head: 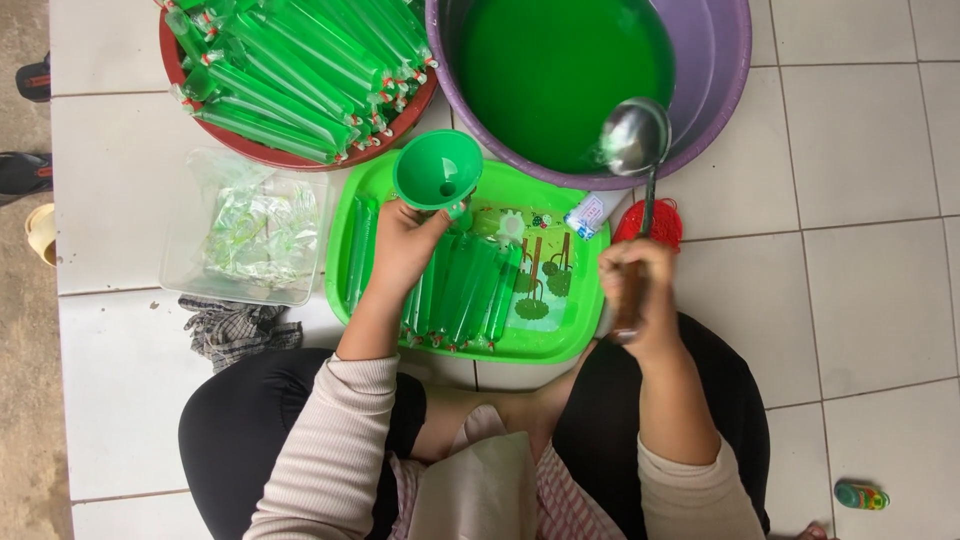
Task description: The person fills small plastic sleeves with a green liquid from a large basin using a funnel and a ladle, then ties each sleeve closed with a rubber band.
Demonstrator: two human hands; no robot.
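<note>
A purple basin (725,70) of green liquid sits at one o'clock, the green tray (570,335) centre. The left hand (405,245) is clamped on a green funnel (437,172) at twelve o'clock; the right hand (640,285) is closed around a metal ladle (634,137).

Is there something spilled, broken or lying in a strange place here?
Nothing looks spilled or broken. The only stray item is a small green and red object lying alone on the white tile floor, far from the green tray.
</note>
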